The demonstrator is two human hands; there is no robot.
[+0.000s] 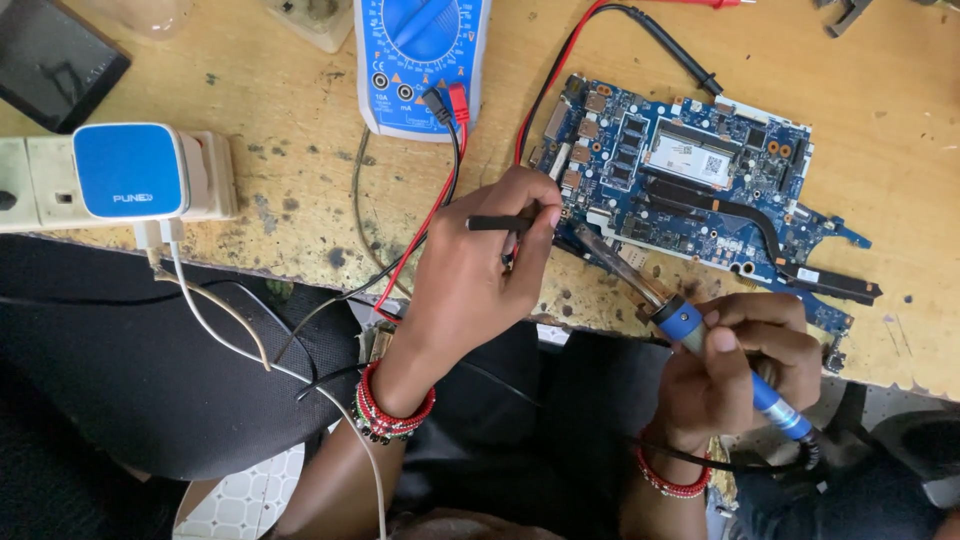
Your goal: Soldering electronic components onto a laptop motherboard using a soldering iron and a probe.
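Dark cloth over the person's lap (150, 370) fills the near edge, with white cables (215, 320) trailing across it from a blue and white charger (130, 170) plugged into a power strip (30, 185) at far left on the worktop (300, 140). Left hand (470, 285), beaded bands at the wrist, reaches over the near worktop edge; its fingers (535, 215) are pinched together on a thin black probe (497, 223), whose tip end is hidden behind the hand at the left edge of the blue circuit board (700, 180). Right hand (740, 365), near right, has its fingers (725, 340) wrapped tight around the blue handle of a soldering iron (690, 325); the metal shaft angles up and left, the tip close to the board's near left corner, just beside the left hand. Board lies flat on the worktop, right of centre, with a black heat pipe across it. Blue multimeter (420, 60) sits far centre, red and black leads (440, 190) running from it toward the left hand. Risks, as judged: the iron tip is near the left fingers and the leads, so a slip could burn skin or melt insulation; the board appears unclamped and could shift under probe pressure; the iron's cord crossing the lap could snag and tug the tip off its mark.
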